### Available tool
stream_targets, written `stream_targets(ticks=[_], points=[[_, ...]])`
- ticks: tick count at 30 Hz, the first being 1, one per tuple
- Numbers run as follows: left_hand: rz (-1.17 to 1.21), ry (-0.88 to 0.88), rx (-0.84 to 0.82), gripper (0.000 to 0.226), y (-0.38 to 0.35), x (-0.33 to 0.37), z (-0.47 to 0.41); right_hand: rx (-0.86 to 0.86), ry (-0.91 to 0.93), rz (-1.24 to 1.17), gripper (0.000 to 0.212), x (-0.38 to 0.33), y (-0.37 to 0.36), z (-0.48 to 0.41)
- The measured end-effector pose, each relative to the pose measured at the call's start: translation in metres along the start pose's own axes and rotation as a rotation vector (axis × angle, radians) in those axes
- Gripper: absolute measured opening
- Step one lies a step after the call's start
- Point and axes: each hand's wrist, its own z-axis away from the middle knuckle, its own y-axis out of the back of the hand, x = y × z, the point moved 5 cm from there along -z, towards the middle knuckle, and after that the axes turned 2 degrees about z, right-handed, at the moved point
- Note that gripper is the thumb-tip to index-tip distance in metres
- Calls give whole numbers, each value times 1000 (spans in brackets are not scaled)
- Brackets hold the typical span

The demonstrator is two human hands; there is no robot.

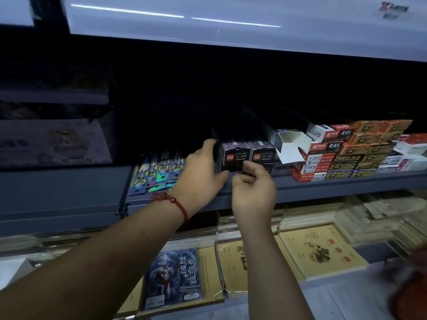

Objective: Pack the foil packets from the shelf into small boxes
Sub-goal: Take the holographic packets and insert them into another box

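While the left hand (203, 172) has the small dark box (232, 158) gripped by its left side, thumb underneath and fingers up top, the right hand (254, 188) sits at about 5 o'clock of that box. Its fingers are curled right at the lower front edge, and honestly I can't tell if it's pinching anything, it's too dark there. The foil packets (157, 172) lie in a row on the shelf (323, 183) at 9 o'clock from the left hand, shiny ends poking over the edge. A second dark box (262, 155) stands right against the first at 3 o'clock, then an opened white box (291, 144), then stacked red and gold boxes (346, 155). There's a red bead bracelet (178, 204) on the left wrist.
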Motion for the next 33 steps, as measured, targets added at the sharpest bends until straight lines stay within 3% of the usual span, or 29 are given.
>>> stream_targets(ticks=[6, 18, 22, 26, 33], points=[[117, 198, 7, 64, -14, -4, -7, -33, -45, 34, 42, 3, 0, 2], [-102, 370, 48, 40, -2, -6, -19, 6, -8, 118, 40, 2, -2, 0], [123, 354, 118, 34, -3, -18, -15, -102, -32, 167, 56, 1, -9, -8], [550, 345, 36, 53, -20, -12, 4, -219, -44, 241, 65, 5, -21, -16], [710, 289, 101, 34, -17, -12, 22, -151, -80, 90, 45, 8, -10, -16]])
